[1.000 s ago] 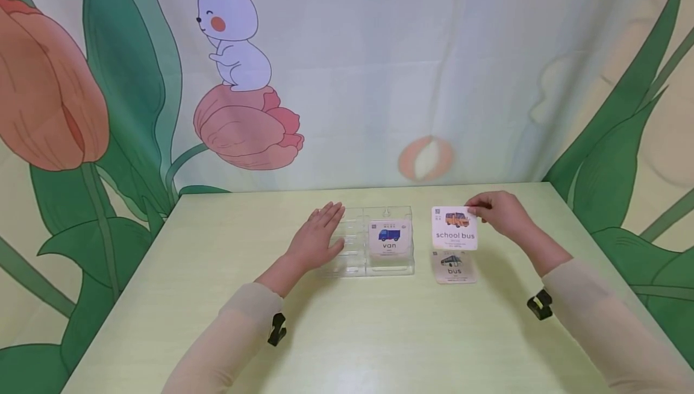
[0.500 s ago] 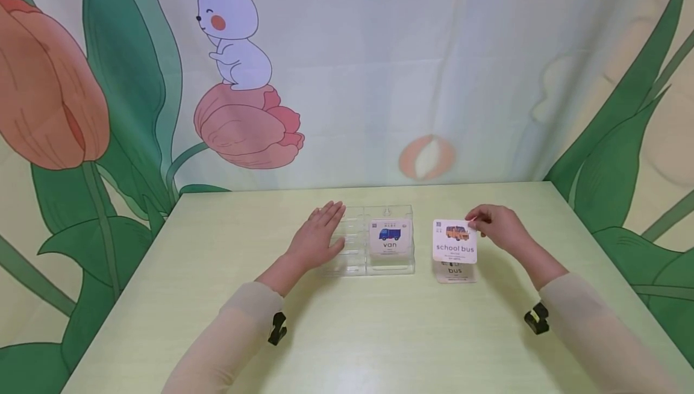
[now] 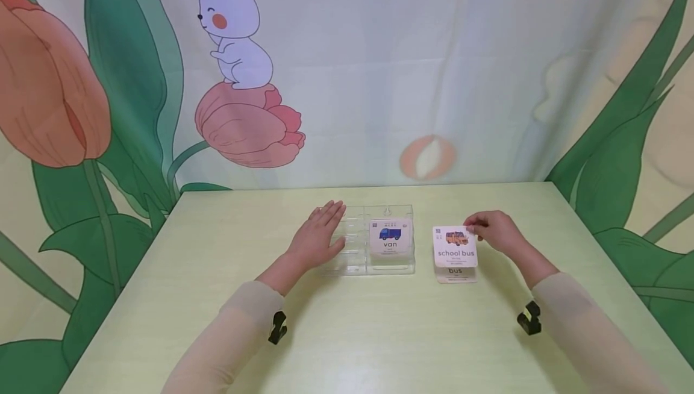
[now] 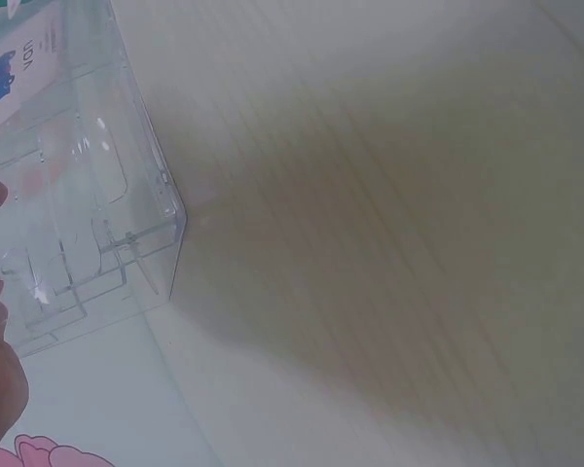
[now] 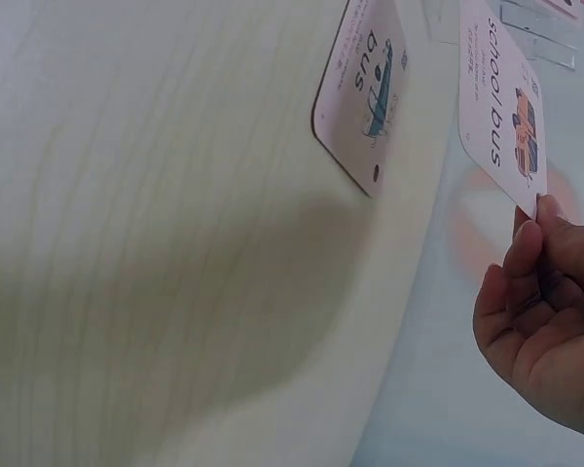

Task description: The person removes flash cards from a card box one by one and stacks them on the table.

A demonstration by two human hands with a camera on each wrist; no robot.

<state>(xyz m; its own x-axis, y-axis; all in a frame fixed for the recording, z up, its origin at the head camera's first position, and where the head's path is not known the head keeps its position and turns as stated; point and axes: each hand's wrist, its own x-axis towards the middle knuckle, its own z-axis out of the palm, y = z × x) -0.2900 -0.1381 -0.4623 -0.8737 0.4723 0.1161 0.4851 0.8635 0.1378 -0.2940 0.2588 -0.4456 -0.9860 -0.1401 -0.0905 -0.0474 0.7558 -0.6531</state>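
Between thumb and fingers, my right hand pinches the upper right corner of a "school bus" card. In the right wrist view that school bus card is raised above the table. Below it, a "bus" card lies on the table, its upper part covered in the head view. My left hand, fingers straight, rests at the left side of a clear plastic card holder. The holder's right compartment has a "van" card in it; no card shows in the visible part of the left one.
The pale green table ends at a hanging cloth printed with tulips and a rabbit. A black strap piece hangs at my left wrist, another black piece at my right.
My right hand has come down and toward me with the school bus card, which now covers more of the bus card. The left hand and the card holder have stayed put.
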